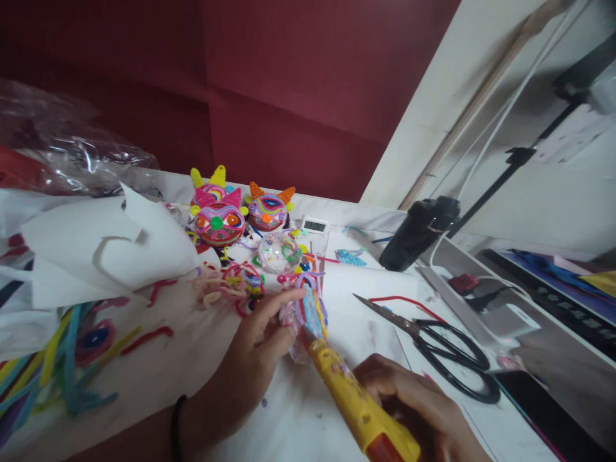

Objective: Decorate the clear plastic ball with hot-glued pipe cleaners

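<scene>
My right hand [404, 398] is wrapped round a yellow hot glue gun [351, 398], whose nozzle points up and left. Its tip meets a small craft piece [312, 308] with rows of blue, yellow and purple fuzzy stems over something clear and shiny. My left hand [260, 340] grips this piece from the left, thumb and forefinger on it; the other fingers are partly hidden. Just beyond lies a clear plastic ball [279, 251]. Finished-looking animal heads stand behind: one pink-eared [217, 221], one orange-horned [269, 208], and a yellow-eared one partly hidden.
Black-handled scissors [433, 340] lie open on the right, near a phone [553, 410] and a power strip [500, 321]. A black bottle [418, 231] lies tilted behind. Fuzzy stems [62, 359] and crumpled white paper [106, 244] cover the left. A small digital timer [315, 225] stands at the back.
</scene>
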Demonstrator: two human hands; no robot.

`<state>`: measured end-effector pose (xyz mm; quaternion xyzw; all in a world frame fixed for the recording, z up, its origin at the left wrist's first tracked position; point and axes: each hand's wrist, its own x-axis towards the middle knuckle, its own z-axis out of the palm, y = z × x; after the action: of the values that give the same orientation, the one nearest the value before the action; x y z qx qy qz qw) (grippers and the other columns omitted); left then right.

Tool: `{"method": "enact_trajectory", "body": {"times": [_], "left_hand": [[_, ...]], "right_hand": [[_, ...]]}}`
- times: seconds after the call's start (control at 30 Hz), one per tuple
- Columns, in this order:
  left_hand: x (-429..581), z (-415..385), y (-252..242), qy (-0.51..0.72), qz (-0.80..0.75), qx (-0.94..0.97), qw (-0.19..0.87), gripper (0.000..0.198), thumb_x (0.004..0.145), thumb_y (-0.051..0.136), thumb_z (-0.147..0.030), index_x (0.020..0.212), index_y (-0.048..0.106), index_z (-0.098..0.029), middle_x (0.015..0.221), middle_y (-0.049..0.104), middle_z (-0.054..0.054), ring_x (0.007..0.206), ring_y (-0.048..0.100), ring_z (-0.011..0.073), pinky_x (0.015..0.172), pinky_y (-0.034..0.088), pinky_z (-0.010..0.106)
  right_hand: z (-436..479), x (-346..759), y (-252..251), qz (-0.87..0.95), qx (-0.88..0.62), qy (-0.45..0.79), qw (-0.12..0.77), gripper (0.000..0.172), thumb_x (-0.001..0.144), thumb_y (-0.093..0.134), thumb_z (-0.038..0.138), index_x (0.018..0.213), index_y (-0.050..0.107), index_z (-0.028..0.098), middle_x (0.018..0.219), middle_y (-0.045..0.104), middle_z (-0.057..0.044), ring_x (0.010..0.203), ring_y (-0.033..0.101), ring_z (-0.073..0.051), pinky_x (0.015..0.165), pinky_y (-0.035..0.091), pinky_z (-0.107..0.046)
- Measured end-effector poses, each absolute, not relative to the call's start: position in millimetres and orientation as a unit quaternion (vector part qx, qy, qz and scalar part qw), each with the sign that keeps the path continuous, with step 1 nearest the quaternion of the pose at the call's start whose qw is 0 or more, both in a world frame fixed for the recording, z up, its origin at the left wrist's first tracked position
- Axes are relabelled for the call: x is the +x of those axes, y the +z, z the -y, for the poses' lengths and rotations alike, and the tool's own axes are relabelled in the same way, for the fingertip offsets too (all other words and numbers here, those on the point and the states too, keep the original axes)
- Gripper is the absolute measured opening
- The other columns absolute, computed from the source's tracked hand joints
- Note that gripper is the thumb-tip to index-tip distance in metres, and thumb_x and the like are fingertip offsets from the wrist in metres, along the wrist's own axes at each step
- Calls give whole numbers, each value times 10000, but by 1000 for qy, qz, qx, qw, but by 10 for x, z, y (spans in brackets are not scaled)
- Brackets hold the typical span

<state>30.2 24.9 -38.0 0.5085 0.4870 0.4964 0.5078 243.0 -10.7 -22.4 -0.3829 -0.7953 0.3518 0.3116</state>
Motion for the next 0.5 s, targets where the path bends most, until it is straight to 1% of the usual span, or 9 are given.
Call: {"method": "enact_trajectory", "body": {"times": [0.13, 0.23, 0.33, 0.5], "left_hand": [[312, -254, -371, 506, -473, 511, 509, 428, 765, 496, -175, 1162, 643, -240, 1015, 679, 9, 940, 579, 202, 830, 410, 301], [316, -252, -359, 507, -469, 517, 505, 430, 756, 499, -165, 1152, 653, -234, 1074, 680, 18, 1002, 580, 222, 873, 412, 319], [318, -251, -358, 506, -472, 517, 504, 435, 759, 495, -167, 1161, 649, -229, 1088, 685, 22, 1004, 588, 228, 889, 413, 332], [312, -256, -370, 500, -474, 522, 503, 448, 757, 503, -166, 1180, 639, -225, 1045, 697, 25, 956, 603, 226, 861, 431, 334]], "right_hand": [[108, 2409, -234, 788, -387, 360, 316, 211, 847, 571, 420, 803, 533, 217, 736, 501, -15, 570, 428, -129, 476, 324, -238], [104, 2388, -234, 781, -394, 369, 315, 209, 837, 586, 413, 793, 528, 217, 741, 489, -14, 574, 428, -129, 482, 341, -237], [111, 2380, -229, 776, -401, 369, 318, 216, 825, 608, 412, 779, 529, 216, 727, 476, -4, 562, 420, -119, 473, 346, -227], [121, 2366, -241, 768, -391, 362, 356, 253, 815, 615, 433, 731, 526, 212, 686, 459, 13, 516, 391, -96, 428, 298, -211]]}}
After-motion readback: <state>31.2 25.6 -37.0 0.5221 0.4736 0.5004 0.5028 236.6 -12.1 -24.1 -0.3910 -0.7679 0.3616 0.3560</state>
